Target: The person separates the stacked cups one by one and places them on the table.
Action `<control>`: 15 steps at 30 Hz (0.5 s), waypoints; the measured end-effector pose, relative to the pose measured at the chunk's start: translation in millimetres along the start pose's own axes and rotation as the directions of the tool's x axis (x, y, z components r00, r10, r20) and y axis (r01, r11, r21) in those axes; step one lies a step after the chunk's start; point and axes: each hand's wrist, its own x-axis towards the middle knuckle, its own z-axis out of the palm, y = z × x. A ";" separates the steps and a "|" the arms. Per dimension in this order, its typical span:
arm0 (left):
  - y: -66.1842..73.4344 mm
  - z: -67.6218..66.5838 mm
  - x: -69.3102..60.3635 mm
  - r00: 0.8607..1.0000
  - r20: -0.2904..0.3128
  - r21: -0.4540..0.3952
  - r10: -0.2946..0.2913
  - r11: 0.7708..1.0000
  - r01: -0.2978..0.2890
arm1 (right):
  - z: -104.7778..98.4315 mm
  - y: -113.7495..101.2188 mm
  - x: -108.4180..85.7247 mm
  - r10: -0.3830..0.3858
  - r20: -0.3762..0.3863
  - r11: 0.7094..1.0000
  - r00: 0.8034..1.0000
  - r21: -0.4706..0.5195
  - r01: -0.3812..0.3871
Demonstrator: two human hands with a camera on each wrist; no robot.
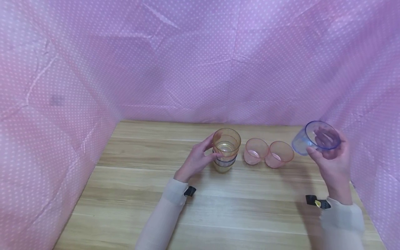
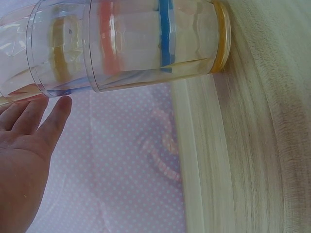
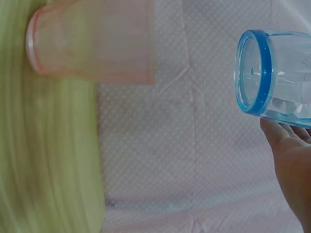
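Observation:
Around the upper part of a stack of clear cups [image 1: 224,160] curls my left hand [image 1: 196,159], thumb in front. The stack stands upright on the table; the left wrist view shows yellow, blue, red and yellow bands from its base upward. My right hand [image 1: 339,166] holds a clear blue cup [image 1: 300,141] up off the table at the right, its mouth tilted toward me. In the right wrist view that cup's thick blue base [image 3: 265,73] shows, with fingers along its side. Some left fingers are hidden behind the stack.
Two clear pink cups, one [image 1: 255,155] nearer the stack and another [image 1: 278,158] to its right, stand mouth up between my hands. The wooden table [image 1: 218,215] ends at a pink dotted cloth [image 1: 200,69] at the back and sides.

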 end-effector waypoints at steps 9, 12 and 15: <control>-0.6 -0.3 0.3 1.000 -0.001 0.010 0.010 1.000 -0.010 | -22.5 2.7 -7.3 0.036 -0.012 0.999 0.999 0.036 -0.036; -1.6 -0.3 0.5 1.000 -0.001 0.004 0.022 1.000 -0.022 | -28.8 0.6 -8.6 0.076 -0.039 0.995 0.996 -0.069 -0.078; -2.7 -0.3 0.3 1.000 -0.004 0.001 0.028 1.000 -0.028 | -33.2 -0.9 -9.7 0.110 -0.087 0.981 0.990 -0.153 -0.122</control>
